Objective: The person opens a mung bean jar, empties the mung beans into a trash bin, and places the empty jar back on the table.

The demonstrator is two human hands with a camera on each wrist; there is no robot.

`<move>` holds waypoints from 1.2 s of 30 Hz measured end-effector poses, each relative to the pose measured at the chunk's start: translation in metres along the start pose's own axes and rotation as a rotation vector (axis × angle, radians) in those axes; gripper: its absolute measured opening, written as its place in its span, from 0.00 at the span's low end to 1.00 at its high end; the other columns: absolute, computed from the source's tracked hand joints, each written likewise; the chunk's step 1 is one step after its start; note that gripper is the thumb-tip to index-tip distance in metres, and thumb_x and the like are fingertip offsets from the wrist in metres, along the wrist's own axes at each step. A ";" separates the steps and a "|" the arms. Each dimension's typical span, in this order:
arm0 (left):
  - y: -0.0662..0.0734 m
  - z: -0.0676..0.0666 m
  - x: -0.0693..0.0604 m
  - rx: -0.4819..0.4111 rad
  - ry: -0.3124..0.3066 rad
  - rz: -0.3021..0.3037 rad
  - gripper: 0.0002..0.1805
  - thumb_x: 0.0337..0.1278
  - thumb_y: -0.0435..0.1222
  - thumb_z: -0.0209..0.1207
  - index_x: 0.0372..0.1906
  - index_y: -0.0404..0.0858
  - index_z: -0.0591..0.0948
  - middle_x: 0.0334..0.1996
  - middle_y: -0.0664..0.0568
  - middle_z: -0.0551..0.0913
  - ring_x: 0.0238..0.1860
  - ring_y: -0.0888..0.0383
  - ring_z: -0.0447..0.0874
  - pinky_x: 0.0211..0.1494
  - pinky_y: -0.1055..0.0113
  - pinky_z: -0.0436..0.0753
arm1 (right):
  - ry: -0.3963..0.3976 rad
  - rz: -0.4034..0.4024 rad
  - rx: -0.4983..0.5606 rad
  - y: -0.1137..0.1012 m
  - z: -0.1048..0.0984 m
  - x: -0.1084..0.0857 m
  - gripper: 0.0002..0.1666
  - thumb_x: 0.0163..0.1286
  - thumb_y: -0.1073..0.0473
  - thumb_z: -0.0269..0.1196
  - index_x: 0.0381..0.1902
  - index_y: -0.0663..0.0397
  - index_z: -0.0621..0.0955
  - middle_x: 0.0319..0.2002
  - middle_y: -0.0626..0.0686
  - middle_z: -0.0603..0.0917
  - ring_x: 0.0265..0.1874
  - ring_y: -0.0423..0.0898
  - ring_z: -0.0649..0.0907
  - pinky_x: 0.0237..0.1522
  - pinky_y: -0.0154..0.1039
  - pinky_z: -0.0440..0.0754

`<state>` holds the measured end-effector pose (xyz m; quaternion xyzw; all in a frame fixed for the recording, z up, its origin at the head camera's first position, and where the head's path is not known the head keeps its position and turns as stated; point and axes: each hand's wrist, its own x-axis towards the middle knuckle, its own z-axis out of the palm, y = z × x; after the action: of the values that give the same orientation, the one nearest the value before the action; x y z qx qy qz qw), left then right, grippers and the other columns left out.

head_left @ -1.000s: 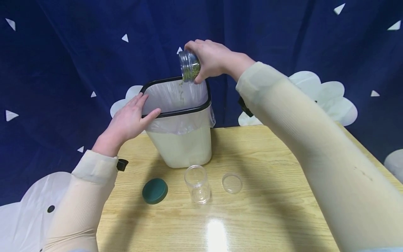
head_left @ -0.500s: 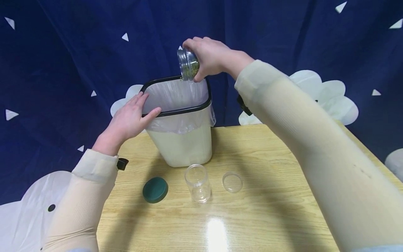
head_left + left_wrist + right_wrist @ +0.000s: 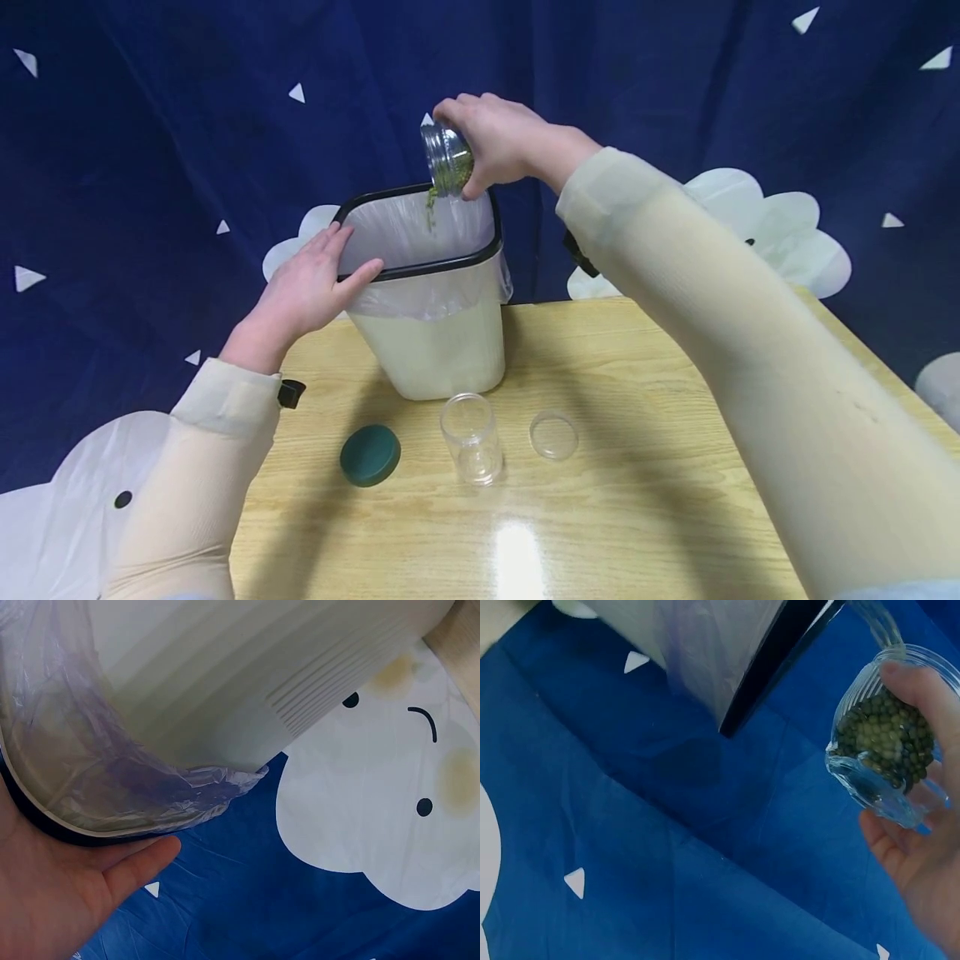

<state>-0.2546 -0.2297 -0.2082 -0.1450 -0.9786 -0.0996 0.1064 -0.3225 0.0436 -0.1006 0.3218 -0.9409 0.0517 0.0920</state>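
My right hand (image 3: 502,146) grips a clear jar (image 3: 448,158) from behind, its bottom half in the palm. The jar is tipped, mouth to the left, above the trash bin's far rim. Small green beans (image 3: 885,739), which look like mung beans, lie inside it. A thin stream of beans (image 3: 431,208) falls from the mouth into the lined bin. At the bin's left corner my left hand (image 3: 303,279) rests on the black rim, fingers and thumb spread out. The cream trash bin (image 3: 438,350) stands upright with a translucent plastic liner (image 3: 405,225) folded over its rim.
On the wooden table (image 3: 637,400) lie a dark green lid (image 3: 370,455) and a flat clear lid (image 3: 553,435). An open clear jar (image 3: 471,437) stands between them, in front of the bin. A dark blue curtain (image 3: 637,75) hangs behind.
The stream of beans was visible one second ago, nearly stopped half a second ago, and flows again now. The right hand dips slightly with the jar. The left hand stays on the rim.
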 end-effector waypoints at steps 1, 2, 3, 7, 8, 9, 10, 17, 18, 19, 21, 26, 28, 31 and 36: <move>0.000 0.000 0.000 -0.001 0.000 -0.001 0.51 0.64 0.68 0.38 0.75 0.32 0.53 0.74 0.35 0.50 0.73 0.39 0.48 0.71 0.43 0.52 | -0.007 0.000 -0.001 0.000 0.001 0.000 0.58 0.54 0.51 0.75 0.75 0.52 0.55 0.68 0.55 0.66 0.63 0.53 0.66 0.68 0.47 0.62; 0.000 0.000 -0.001 -0.002 0.001 -0.001 0.50 0.64 0.68 0.38 0.75 0.33 0.53 0.74 0.35 0.50 0.73 0.39 0.48 0.71 0.43 0.52 | -0.009 -0.001 0.001 0.000 0.002 0.000 0.58 0.54 0.51 0.75 0.75 0.52 0.55 0.69 0.55 0.65 0.63 0.53 0.66 0.68 0.47 0.62; 0.000 0.001 -0.001 -0.003 0.003 -0.001 0.50 0.64 0.68 0.38 0.75 0.33 0.53 0.74 0.35 0.50 0.73 0.39 0.48 0.71 0.43 0.53 | -0.011 -0.001 0.004 0.000 0.003 0.000 0.58 0.54 0.51 0.75 0.75 0.53 0.55 0.69 0.55 0.65 0.63 0.53 0.66 0.68 0.47 0.62; 0.000 0.001 0.000 -0.002 0.007 0.003 0.50 0.64 0.68 0.38 0.75 0.33 0.54 0.74 0.35 0.50 0.73 0.39 0.49 0.71 0.43 0.53 | -0.013 0.000 0.001 0.002 0.005 -0.001 0.58 0.54 0.51 0.75 0.75 0.54 0.55 0.68 0.55 0.66 0.63 0.54 0.66 0.68 0.47 0.62; 0.000 0.001 0.000 0.001 0.011 0.004 0.50 0.64 0.68 0.39 0.75 0.33 0.54 0.74 0.35 0.50 0.73 0.39 0.49 0.71 0.43 0.53 | -0.013 -0.001 0.000 0.002 0.005 -0.001 0.58 0.54 0.51 0.75 0.75 0.54 0.55 0.67 0.55 0.67 0.62 0.54 0.67 0.68 0.48 0.62; 0.000 0.001 0.000 0.004 0.013 0.005 0.50 0.64 0.68 0.39 0.75 0.33 0.54 0.74 0.35 0.50 0.73 0.39 0.49 0.71 0.43 0.53 | -0.012 -0.003 0.000 0.002 0.005 -0.002 0.58 0.54 0.51 0.75 0.75 0.54 0.56 0.67 0.56 0.67 0.62 0.54 0.67 0.67 0.48 0.63; 0.000 0.001 0.000 0.005 0.014 0.006 0.50 0.64 0.68 0.39 0.75 0.33 0.54 0.74 0.35 0.50 0.73 0.39 0.49 0.71 0.43 0.53 | -0.010 -0.006 -0.003 0.002 0.005 -0.002 0.58 0.54 0.51 0.75 0.75 0.54 0.56 0.66 0.56 0.68 0.61 0.54 0.67 0.67 0.48 0.63; 0.001 -0.001 0.000 -0.002 0.003 0.008 0.50 0.64 0.68 0.38 0.75 0.33 0.53 0.75 0.35 0.49 0.74 0.40 0.47 0.72 0.43 0.51 | 0.051 -0.003 -0.021 0.001 0.003 -0.002 0.59 0.53 0.52 0.75 0.75 0.51 0.55 0.68 0.55 0.66 0.64 0.54 0.66 0.68 0.49 0.62; 0.001 -0.001 0.000 -0.003 0.001 0.007 0.50 0.64 0.68 0.38 0.75 0.33 0.53 0.75 0.35 0.49 0.74 0.40 0.47 0.72 0.43 0.51 | 0.052 -0.003 -0.021 0.001 0.003 -0.002 0.59 0.53 0.52 0.75 0.76 0.51 0.55 0.68 0.55 0.65 0.64 0.53 0.66 0.68 0.49 0.62; 0.001 -0.001 0.000 -0.003 0.000 0.005 0.51 0.64 0.68 0.38 0.75 0.33 0.53 0.75 0.35 0.49 0.74 0.40 0.46 0.72 0.43 0.51 | 0.048 -0.002 -0.021 0.000 0.003 -0.002 0.59 0.53 0.52 0.75 0.76 0.51 0.55 0.69 0.54 0.65 0.64 0.53 0.66 0.68 0.48 0.62; 0.002 -0.001 -0.001 -0.003 0.000 0.005 0.51 0.64 0.68 0.38 0.75 0.33 0.53 0.75 0.35 0.49 0.74 0.40 0.46 0.72 0.43 0.51 | 0.030 0.000 -0.020 0.000 0.003 -0.002 0.59 0.53 0.52 0.75 0.76 0.51 0.55 0.69 0.54 0.65 0.63 0.53 0.66 0.67 0.48 0.63; 0.003 -0.001 -0.001 -0.004 0.000 0.004 0.51 0.64 0.69 0.38 0.75 0.33 0.53 0.75 0.35 0.49 0.74 0.40 0.47 0.71 0.43 0.52 | 0.015 0.003 -0.009 0.000 0.005 -0.002 0.59 0.52 0.53 0.76 0.75 0.52 0.55 0.67 0.55 0.67 0.62 0.53 0.67 0.67 0.48 0.64; 0.003 -0.001 -0.001 -0.006 -0.005 0.003 0.51 0.63 0.69 0.38 0.76 0.33 0.53 0.75 0.36 0.49 0.74 0.40 0.47 0.71 0.43 0.51 | 0.012 0.001 -0.009 0.000 0.006 -0.003 0.59 0.52 0.53 0.76 0.75 0.52 0.56 0.67 0.55 0.67 0.61 0.53 0.67 0.67 0.48 0.64; 0.004 -0.001 -0.001 -0.008 -0.011 0.001 0.51 0.63 0.69 0.37 0.76 0.33 0.52 0.75 0.36 0.48 0.74 0.40 0.46 0.71 0.43 0.51 | 0.013 -0.002 -0.012 0.001 0.006 -0.003 0.59 0.52 0.53 0.76 0.75 0.52 0.55 0.66 0.55 0.67 0.61 0.54 0.67 0.66 0.48 0.64; 0.004 -0.001 0.001 -0.007 -0.008 0.003 0.51 0.63 0.69 0.37 0.76 0.33 0.52 0.75 0.36 0.48 0.74 0.40 0.47 0.71 0.42 0.51 | 0.013 0.002 -0.015 0.003 0.005 -0.004 0.59 0.52 0.52 0.76 0.75 0.52 0.55 0.66 0.55 0.67 0.61 0.54 0.67 0.66 0.48 0.64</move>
<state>-0.2542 -0.2263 -0.2061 -0.1473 -0.9785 -0.1020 0.1020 -0.3218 0.0477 -0.1064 0.3200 -0.9409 0.0469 0.1005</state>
